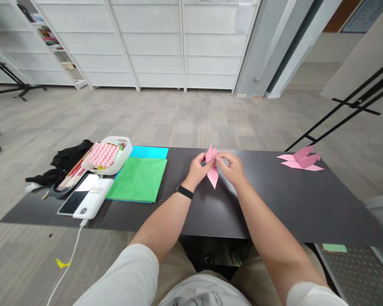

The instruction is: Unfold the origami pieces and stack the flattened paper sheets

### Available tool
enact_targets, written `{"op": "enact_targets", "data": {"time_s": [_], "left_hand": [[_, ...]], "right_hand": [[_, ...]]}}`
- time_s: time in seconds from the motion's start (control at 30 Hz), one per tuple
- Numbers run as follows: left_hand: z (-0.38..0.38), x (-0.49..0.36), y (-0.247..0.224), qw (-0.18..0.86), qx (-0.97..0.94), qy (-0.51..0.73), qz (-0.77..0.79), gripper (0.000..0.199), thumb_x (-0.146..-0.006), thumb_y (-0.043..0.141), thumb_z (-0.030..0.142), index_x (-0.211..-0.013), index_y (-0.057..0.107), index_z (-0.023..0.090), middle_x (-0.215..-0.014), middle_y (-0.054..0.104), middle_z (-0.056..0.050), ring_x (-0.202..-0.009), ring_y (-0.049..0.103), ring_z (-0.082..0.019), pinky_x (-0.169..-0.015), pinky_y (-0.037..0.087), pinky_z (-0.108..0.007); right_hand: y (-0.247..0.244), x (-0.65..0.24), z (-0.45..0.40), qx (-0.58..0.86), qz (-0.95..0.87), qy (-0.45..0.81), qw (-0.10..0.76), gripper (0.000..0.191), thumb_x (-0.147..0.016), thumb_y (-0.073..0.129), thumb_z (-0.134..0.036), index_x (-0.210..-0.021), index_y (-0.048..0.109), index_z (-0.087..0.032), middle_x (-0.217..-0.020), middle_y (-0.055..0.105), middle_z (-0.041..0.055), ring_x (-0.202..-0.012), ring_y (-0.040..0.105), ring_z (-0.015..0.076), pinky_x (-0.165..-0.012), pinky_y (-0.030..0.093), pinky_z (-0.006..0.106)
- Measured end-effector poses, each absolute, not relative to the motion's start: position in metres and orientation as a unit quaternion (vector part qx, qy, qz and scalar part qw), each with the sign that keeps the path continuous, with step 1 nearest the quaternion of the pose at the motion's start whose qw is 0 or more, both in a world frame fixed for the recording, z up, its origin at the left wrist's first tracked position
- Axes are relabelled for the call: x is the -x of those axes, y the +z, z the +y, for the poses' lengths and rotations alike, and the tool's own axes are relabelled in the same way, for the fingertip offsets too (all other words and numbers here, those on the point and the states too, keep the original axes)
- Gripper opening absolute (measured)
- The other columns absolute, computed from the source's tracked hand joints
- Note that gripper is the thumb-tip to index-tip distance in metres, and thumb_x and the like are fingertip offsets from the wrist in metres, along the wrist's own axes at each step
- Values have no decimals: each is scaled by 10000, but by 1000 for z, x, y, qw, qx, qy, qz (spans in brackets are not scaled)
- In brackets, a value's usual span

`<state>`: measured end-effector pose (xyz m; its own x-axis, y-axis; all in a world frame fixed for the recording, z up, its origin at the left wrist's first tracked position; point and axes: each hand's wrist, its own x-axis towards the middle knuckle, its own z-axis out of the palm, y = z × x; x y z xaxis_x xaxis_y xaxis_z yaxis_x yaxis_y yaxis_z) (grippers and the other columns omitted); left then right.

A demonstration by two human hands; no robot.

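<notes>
Above the middle of the dark table, a folded pink paper figure point(212, 175) is between both my hands. My left hand point(198, 168) grips its left side, with the fingers behind the paper and the thumb in front. On its right side, my right hand point(231, 167) pinches the paper near the top between thumb and fingers. One pointed pink end sticks up and another points down toward me. Part of the figure is hidden behind my fingers. Off to the right lies a finished-looking pink origami bird point(301, 160) with spread wings, apart from my hands.
Green paper sheets point(140, 178) with blue paper point(150, 151) beneath lie left of my hands. Farther left are a white basket point(126, 155), a white power bank point(94, 197) with a cable, a phone point(75, 197) and black cloth point(72, 157). The dark table point(274, 204) has its near edge over my lap.
</notes>
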<state>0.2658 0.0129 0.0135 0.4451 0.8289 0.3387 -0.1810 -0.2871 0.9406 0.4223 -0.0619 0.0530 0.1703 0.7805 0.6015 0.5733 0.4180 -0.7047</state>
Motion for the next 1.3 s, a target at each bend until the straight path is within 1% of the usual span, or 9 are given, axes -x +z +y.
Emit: {"op": "enact_targets", "data": {"time_s": [0.1, 0.17, 0.27, 0.43, 0.63, 0.83, 1.03, 1.17, 1.3], "left_hand": [[16, -267, 12, 554, -639, 464, 263, 368, -889, 793, 552, -949, 732, 194, -978, 756, -57, -961, 697, -213, -929, 548, -350], [16, -268, 11, 574, -625, 459, 263, 377, -871, 813, 554, -944, 737, 192, -987, 766, -60, -942, 701, -209, -904, 557, -347], [13, -271, 10, 622, -602, 434, 249, 422, -847, 835, 574, -992, 749, 187, -1041, 788, -78, -942, 721, -213, -885, 572, -352], [5, -271, 10, 667, -601, 384, 219, 454, -822, 868, 574, -994, 745, 172, -1048, 801, -92, -962, 752, -223, -878, 588, -356], [-2, -268, 13, 670, -613, 362, 212, 412, -830, 874, 548, -951, 750, 173, -1050, 801, -100, -955, 762, -225, -871, 601, -360], [-8, -267, 21, 660, -633, 347, 209, 413, -839, 858, 556, -937, 745, 171, -1001, 797, -78, -911, 744, -205, -858, 583, -343], [-11, -265, 27, 595, -697, 340, 209, 390, -842, 844, 551, -882, 744, 177, -913, 773, -42, -865, 704, -190, -877, 551, -334], [-10, -264, 28, 545, -710, 379, 234, 329, -872, 819, 506, -871, 743, 185, -889, 760, -31, -863, 686, -186, -882, 536, -333], [-8, -263, 26, 498, -739, 383, 245, 294, -888, 803, 478, -876, 745, 190, -881, 753, -25, -872, 680, -189, -883, 538, -335]], "right_hand": [[36, -424, -62, 523, -599, 126, 593, 121, -982, 652, -348, -898, 704, -280, -1037, 776, 42, -1055, 731, 246, -1002, 562, 448], [27, -429, -63, 520, -547, 161, 636, 108, -969, 678, -387, -956, 674, -280, -1094, 757, 48, -1078, 723, 237, -1012, 569, 442], [22, -438, -64, 516, -489, 210, 671, 235, -936, 722, -467, -1082, 654, -295, -1085, 749, 44, -1062, 724, 226, -1026, 581, 443], [29, -444, -64, 494, -492, 238, 676, 389, -893, 780, -530, -1196, 672, -312, -1076, 761, 39, -1034, 737, 224, -1010, 604, 446], [39, -442, -72, 496, -506, 224, 669, 328, -851, 840, -554, -1056, 770, -307, -1021, 783, 38, -967, 741, 231, -952, 629, 436], [46, -440, -75, 490, -513, 208, 674, 252, -889, 810, -541, -982, 797, -308, -985, 768, 32, -916, 723, 222, -882, 619, 417], [46, -443, -75, 503, -499, 202, 677, 297, -896, 780, -580, -877, 764, -284, -882, 735, 20, -844, 674, 208, -813, 584, 377], [47, -440, -75, 500, -497, 239, 668, 372, -875, 771, -643, -899, 755, -273, -915, 748, 26, -880, 686, 213, -835, 582, 373], [47, -438, -74, 499, -490, 243, 672, 362, -824, 835, -605, -862, 734, -260, -847, 720, 6, -787, 654, 181, -753, 562, 328]]}}
